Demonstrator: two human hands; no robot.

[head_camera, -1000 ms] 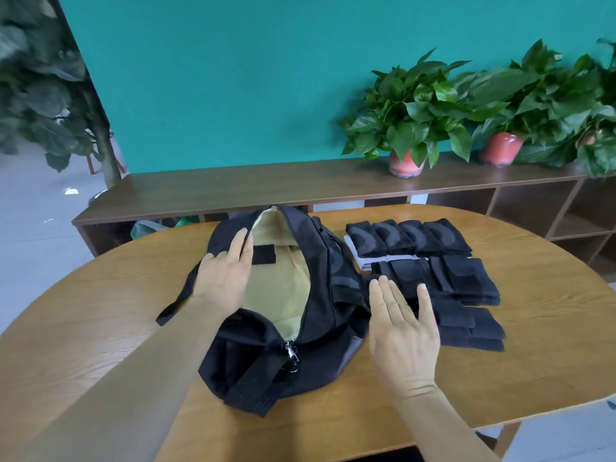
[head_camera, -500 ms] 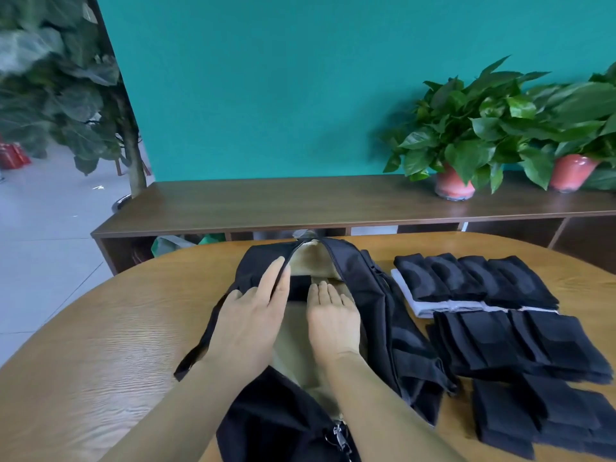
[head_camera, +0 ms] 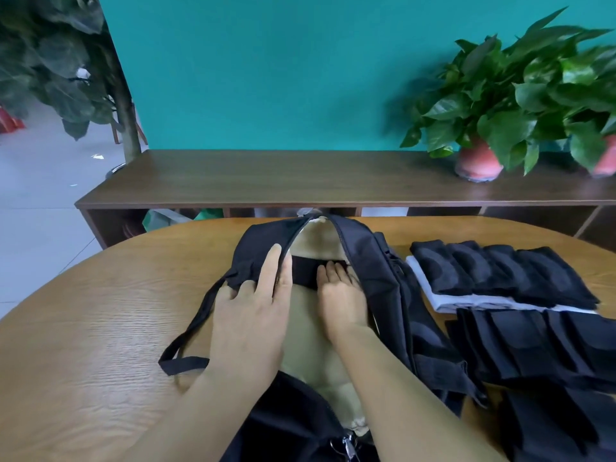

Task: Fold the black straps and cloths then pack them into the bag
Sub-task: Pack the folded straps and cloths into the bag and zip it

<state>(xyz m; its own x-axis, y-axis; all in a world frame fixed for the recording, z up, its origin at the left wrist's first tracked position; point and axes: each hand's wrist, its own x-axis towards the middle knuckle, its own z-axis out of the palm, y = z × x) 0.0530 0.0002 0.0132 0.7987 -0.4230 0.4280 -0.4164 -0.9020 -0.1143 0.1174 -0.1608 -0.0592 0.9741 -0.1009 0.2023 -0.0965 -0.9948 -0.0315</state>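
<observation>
Nearest the camera, the zipper pull (head_camera: 348, 446) of the black bag (head_camera: 376, 271) hangs at the close end of its opening, where the two sides meet. The bag lies on the wooden worktop (head_camera: 83, 328) with its mouth spread wide, showing a beige lining (head_camera: 310, 328). A loose black carry strap (head_camera: 190, 331) trails from the bag's left side onto the worktop.

The left hand (head_camera: 253, 311) rests flat on the bag's left flap, fingers (head_camera: 276, 261) straight and close together, the thumb angled outward, holding that edge down. The right hand (head_camera: 340, 291) reaches inside the bag, fingers straight and held together, their tips touching a folded black strap (head_camera: 305, 271) that lies across the lining at the far part of the opening.

To the right of the bag, more folded black pieces (head_camera: 540, 345) sit in rows on the worktop: a near stack, a middle row, and a far row (head_camera: 500, 271) lying on a white cloth (head_camera: 446, 303).

Beyond the bag stands a low dark wooden shelf (head_camera: 300, 181) against a teal wall (head_camera: 266, 78). On the shelf, right of the bag, are leafy potted plants (head_camera: 500, 95) in reddish pots. A large-leaved tree (head_camera: 50, 45) stands far left of the bag.
</observation>
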